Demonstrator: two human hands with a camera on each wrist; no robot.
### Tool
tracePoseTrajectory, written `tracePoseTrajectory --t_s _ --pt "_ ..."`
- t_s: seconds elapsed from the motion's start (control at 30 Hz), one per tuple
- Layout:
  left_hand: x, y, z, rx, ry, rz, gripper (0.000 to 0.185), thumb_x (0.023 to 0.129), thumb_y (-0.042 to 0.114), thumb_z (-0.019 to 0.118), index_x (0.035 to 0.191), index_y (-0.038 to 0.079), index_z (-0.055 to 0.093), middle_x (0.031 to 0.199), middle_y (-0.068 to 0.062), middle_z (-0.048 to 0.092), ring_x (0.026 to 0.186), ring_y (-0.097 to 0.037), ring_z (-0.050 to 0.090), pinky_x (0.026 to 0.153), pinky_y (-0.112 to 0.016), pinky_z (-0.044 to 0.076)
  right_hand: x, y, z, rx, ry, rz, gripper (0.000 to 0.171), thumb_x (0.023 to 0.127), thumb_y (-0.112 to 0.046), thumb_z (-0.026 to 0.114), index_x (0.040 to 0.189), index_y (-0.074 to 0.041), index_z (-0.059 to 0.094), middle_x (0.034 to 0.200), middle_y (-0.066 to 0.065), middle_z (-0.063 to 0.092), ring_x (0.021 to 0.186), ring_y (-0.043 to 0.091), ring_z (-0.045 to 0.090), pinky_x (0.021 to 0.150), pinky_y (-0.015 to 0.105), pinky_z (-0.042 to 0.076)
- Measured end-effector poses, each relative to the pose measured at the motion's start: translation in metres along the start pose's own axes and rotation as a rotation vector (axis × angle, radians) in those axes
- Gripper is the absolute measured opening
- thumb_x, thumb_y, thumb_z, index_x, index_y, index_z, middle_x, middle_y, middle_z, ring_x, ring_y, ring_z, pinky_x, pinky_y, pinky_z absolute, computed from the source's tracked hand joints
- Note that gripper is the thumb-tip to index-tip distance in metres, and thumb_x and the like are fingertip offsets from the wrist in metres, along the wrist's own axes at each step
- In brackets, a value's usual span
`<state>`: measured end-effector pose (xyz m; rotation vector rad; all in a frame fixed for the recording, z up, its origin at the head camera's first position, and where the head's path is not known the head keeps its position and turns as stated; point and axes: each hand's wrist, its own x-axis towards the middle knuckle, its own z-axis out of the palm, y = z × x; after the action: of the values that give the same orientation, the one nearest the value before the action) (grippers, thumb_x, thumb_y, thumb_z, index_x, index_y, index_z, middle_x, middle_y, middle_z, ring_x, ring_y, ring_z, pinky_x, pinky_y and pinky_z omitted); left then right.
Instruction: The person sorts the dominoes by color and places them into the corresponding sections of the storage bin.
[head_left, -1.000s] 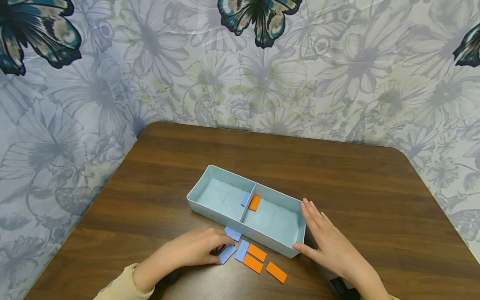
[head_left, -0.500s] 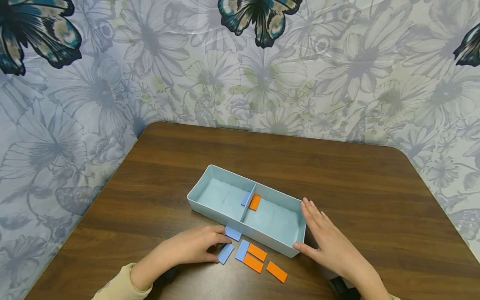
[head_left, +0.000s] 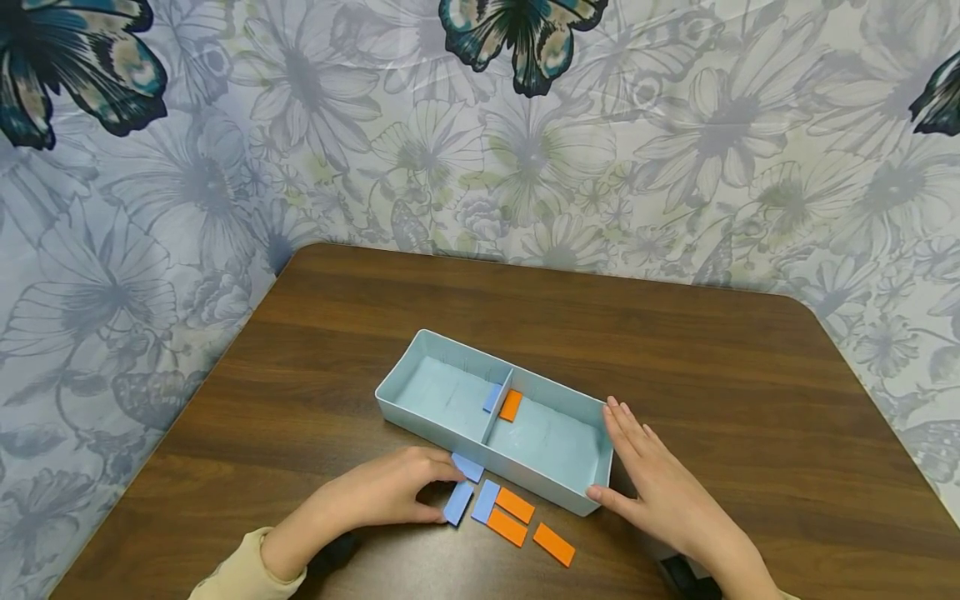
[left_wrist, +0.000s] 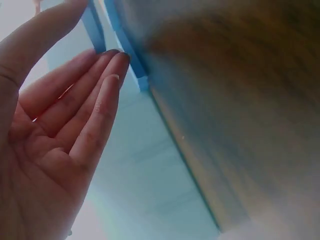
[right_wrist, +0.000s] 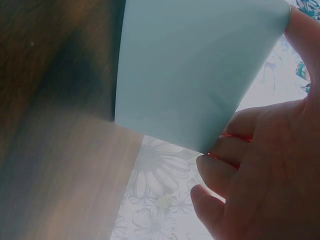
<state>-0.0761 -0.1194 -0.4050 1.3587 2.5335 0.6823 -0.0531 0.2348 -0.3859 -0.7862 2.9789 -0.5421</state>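
Observation:
My left hand pinches a flat blue tile between thumb and fingers, in front of the box. The tile is tilted in the head view; the left wrist view shows this blue tile between thumb and fingertips. Just behind it a second blue tile lies by the front wall of a pale blue two-compartment box. With fingers fairly straight, my right hand rests against the box's right end, thumb at the front corner. That end wall fills much of the right wrist view.
On the brown table, another blue tile lies beside two orange tiles, with a third orange tile to their right. Inside the box, a blue tile and an orange tile lie either side of the divider.
My left fingers drew back slightly from the blue tile, then closed on it again; the tile has turned a little and tilted. My right hand and the box have stayed put.

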Motion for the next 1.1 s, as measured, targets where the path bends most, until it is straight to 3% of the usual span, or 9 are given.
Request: tracePoseTrajectory --t_s 0.27,0.5,0.83,1.1 --pt "0.0 0.004 -0.018 -0.007 0.033 0.004 0.04 0.08 0.023 0.076 0.114 0.005 0.066 0.109 0.003 0.062 0.1 -0.006 0.056 0.087 -0.021 0.044 0.0 0.0 0.0 0.0 0.008 -0.003 0.091 0.088 -0.055 0.056 0.15 -0.006 0.011 0.155 0.005 0.006 0.139 0.024 0.01 0.11 0.031 0.002" --pt "0.004 0.004 -0.035 -0.034 0.091 0.075 0.039 0.08 0.019 0.076 0.114 0.004 0.065 0.11 0.0 0.063 0.1 -0.01 0.058 0.086 -0.023 0.045 0.0 0.0 0.0 0.001 0.006 -0.004 0.091 0.088 -0.054 0.056 0.15 -0.006 0.011 0.155 0.005 0.006 0.139 0.025 0.01 0.11 0.031 0.002" --pt "0.014 -0.003 -0.058 -0.062 0.14 0.098 0.04 0.08 0.02 0.077 0.115 0.004 0.065 0.111 0.0 0.062 0.102 -0.01 0.057 0.085 -0.023 0.046 -0.001 0.0 0.0 -0.004 0.025 -0.024 0.09 0.088 -0.053 0.057 0.15 -0.006 0.011 0.155 0.006 0.007 0.139 0.026 0.012 0.108 0.025 -0.001" --pt "0.024 -0.014 -0.066 -0.125 0.157 0.058 0.04 0.08 0.018 0.076 0.116 0.004 0.065 0.112 -0.001 0.063 0.101 -0.011 0.058 0.085 -0.027 0.047 -0.001 0.0 0.0 0.0 0.02 -0.023 0.091 0.088 -0.053 0.057 0.15 -0.006 0.011 0.155 0.006 0.007 0.139 0.026 0.011 0.108 0.026 -0.001"
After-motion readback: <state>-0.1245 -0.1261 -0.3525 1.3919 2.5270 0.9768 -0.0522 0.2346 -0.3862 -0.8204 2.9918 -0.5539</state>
